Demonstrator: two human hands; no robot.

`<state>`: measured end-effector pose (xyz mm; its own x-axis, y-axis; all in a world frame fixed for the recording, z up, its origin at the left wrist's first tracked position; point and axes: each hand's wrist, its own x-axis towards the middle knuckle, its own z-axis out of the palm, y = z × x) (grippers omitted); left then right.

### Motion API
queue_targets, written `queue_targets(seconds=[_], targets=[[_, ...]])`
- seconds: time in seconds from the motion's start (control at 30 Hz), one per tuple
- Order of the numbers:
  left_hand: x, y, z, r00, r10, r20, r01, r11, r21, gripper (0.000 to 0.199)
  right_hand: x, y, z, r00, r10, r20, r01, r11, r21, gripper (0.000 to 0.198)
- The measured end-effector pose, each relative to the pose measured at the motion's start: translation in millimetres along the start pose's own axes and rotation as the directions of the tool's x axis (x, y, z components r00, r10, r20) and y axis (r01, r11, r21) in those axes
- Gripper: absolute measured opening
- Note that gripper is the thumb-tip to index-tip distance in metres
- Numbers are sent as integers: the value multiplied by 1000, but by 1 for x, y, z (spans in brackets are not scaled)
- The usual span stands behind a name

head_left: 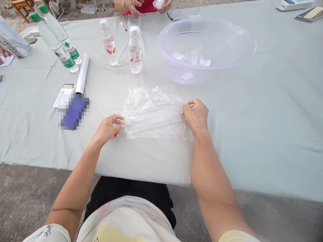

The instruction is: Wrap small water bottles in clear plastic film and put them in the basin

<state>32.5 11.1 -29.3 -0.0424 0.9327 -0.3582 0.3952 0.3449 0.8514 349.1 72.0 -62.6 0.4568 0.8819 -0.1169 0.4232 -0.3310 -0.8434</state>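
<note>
A thin clear plastic bag point(156, 117) is stretched out sideways, low over the pale tablecloth in front of me. My left hand point(109, 128) pinches its left edge between thumb and fingers. At the upper right edge, my right hand point(195, 114) is closed on the film as well. Creases run across the bag from one hand to the other, and its far part lies crumpled. Beyond it stands a translucent purple basin point(186, 75) with several crumpled clear plastic pieces point(191, 58) inside.
Two small water bottles point(135, 50) and two green-capped bottles point(64, 53) stand at the back left. Nearby lie a white roll point(82, 74), a white packet point(64, 95) and a blurred blue item point(75, 112). Across the table, a person's hands point(132, 6) hold white crumpled plastic.
</note>
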Motion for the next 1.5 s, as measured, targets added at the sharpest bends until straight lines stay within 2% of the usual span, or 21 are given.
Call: queue_targets(seconds=[0.07, 0.1, 0.17, 0.2, 0.23, 0.3, 0.37, 0.43, 0.53, 0.63, 0.7, 0.77, 0.83, 0.93, 1.0, 1.03, 1.1, 1.2, 1.27, 1.37, 1.5], targets=[[-8, -3, -11, 995, 22, -97, -5, 986, 167, 23, -1, -1, -1, 999, 2, 35, 0, 999, -54, 5], [-11, -3, -13, 981, 81, -178, -34, 967, 251, 22, -1, 0, -2, 999, -1, 53, 6, 996, -86, 5], [-14, 3, -9, 914, 267, -304, -125, 901, 415, 21, 0, 1, -4, 998, -16, 61, 26, 985, -168, 4], [-14, 7, -3, 882, 358, -307, -177, 855, 487, 22, 1, 2, -5, 999, -24, 44, 33, 976, -215, 6], [-14, 12, 4, 864, 432, -260, -237, 803, 546, 24, 2, 3, -6, 999, -37, 13, 39, 966, -257, 10], [-9, 22, 20, 862, 505, -51, -371, 696, 615, 30, 5, 5, -8, 992, -105, -76, 77, 950, -301, 18], [-2, 29, 33, 861, 475, 181, -466, 594, 656, 46, 4, 6, -8, 958, -241, -154, 185, 933, -310, 25], [6, 32, 40, 874, 365, 320, -477, 523, 706, 70, -1, 3, -5, 894, -424, -142, 363, 874, -323, 32], [15, 29, 42, 898, 221, 382, -441, 462, 770, 94, -20, -8, 11, 745, -658, 113, 652, 681, -334, 41], [20, 22, 42, 885, 200, 420, -464, 434, 772, 109, -44, -16, 34, 564, -697, 444, 826, 476, -302, 55], [22, 18, 42, 876, 209, 434, -481, 427, 765, 119, -54, -16, 46, 512, -635, 579, 858, 420, -297, 69], [21, 17, 41, 872, 209, 443, -489, 423, 763, 126, -57, -14, 51, 523, -565, 639, 848, 426, -317, 83], [20, 18, 37, 873, 195, 447, -486, 427, 763, 129, -53, -11, 50, 566, -500, 656, 816, 454, -358, 90], [22, 26, 24, 871, 194, 451, -483, 505, 715, 122, -46, -9, 43, 622, -430, 654, 771, 478, -420, 93], [32, 31, 12, 885, 265, 383, -459, 633, 623, 99, -42, -10, 40, 635, -419, 649, 762, 479, -436, 93], [41, 34, 6, 903, 313, 295, -429, 707, 563, 84, -42, -10, 39, 636, -420, 648, 761, 481, -436, 93], [70, 38, -6, 930, 368, 13, -338, 841, 423, 58, -41, -10, 39, 637, -421, 646, 759, 490, -430, 92], [131, 46, -21, 890, 317, -327, -250, 941, 229, 41, -41, -8, 41, 641, -430, 636, 756, 500, -423, 93], [174, 56, -29, 860, 246, -447, -210, 969, 130, 41, -40, -6, 42, 637, -457, 620, 761, 499, -414, 92], [229, 78, -40, 776, 237, -584, -250, 966, 60, 57, -37, -4, 42, 635, -480, 605, 765, 501, -406, 90], [284, 115, -49, 753, 213, -622, -259, 966, 18, 71, -36, -5, 39, 643, -456, 615, 754, 518, -405, 92]])
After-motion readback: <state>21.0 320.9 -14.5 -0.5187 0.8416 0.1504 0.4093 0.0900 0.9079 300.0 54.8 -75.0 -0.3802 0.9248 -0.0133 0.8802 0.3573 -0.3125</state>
